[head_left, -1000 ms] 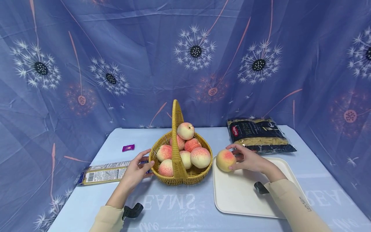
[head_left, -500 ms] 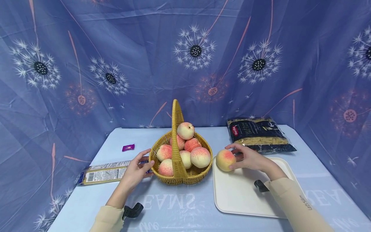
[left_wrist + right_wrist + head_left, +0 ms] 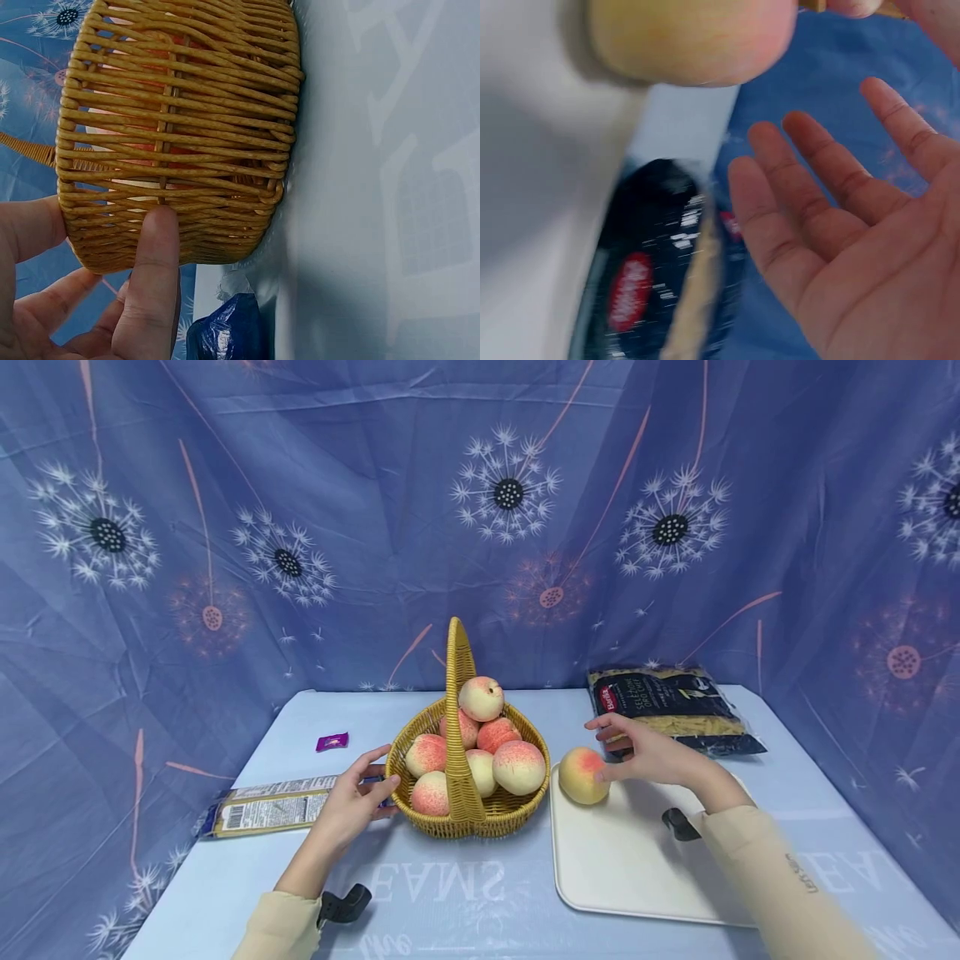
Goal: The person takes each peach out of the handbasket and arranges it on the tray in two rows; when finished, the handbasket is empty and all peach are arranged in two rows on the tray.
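**Peach on the tray, right hand open beside it**

A peach (image 3: 582, 775) lies on the far left corner of the white tray (image 3: 637, 868), just right of the basket (image 3: 498, 818). The right hand (image 3: 647, 755) is above the tray's far edge, just right of the peach, with its fingers spread and straight; the wrist view shows the open palm (image 3: 870, 255) apart from the peach (image 3: 690, 37), holding nothing. Whether a fingertip touches the fruit cannot be told from the head view.

The left hand (image 3: 352, 802) is at the basket's left side. In its wrist view the thumb (image 3: 154, 277) presses flat against the woven wall (image 3: 180, 127) and the fingers lie relaxed beside it, not curled round anything.

The basket stands in the middle of the table (image 3: 450, 893), its handle (image 3: 459, 710) upright, heaped with more peaches (image 3: 517, 767); one (image 3: 481, 697) sits on top of the pile. A dark pasta bag (image 3: 671, 706) lies at the far right, behind the tray. A long packet (image 3: 273, 806) lies at the left, its end just under the left hand, and a small purple wrapper (image 3: 332, 742) lies farther back on the left. Blue cloth printed with dandelions (image 3: 510, 493) hangs behind and at both sides.
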Demonstrator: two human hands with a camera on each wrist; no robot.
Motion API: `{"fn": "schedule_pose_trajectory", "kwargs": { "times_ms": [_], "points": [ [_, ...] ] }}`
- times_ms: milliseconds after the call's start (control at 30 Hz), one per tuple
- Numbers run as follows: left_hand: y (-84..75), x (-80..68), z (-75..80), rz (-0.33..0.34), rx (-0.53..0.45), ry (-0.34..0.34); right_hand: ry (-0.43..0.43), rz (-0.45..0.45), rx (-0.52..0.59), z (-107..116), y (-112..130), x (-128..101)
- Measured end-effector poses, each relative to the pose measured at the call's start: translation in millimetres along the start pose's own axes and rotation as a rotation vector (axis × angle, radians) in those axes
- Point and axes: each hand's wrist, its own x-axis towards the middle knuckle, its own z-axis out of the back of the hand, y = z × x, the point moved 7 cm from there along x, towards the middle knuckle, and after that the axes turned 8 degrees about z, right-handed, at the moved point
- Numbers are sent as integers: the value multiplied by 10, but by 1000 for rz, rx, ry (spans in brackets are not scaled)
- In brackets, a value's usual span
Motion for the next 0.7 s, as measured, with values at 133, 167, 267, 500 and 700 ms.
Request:
{"fn": "schedule_pose_trajectory", "kwargs": {
  "times_ms": [133, 167, 267, 500, 700],
  "points": [
    [4, 3, 6, -2, 4, 0, -1, 28, -51, 59, 205, 59],
    [2, 3, 6, -2, 4, -1, 0, 35, -68, 66, 259, 76],
    [-1, 5, 10, -1, 8, -2, 20, 44, -94, 46, 413, 144],
    [-13, -13, 2, -9, 12, -4, 99, 51, -84, -139, 701, 371],
    [-15, -24, -8, -11, 18, -3, 175, 66, -111, -343, 820, 543]
  ]
}}
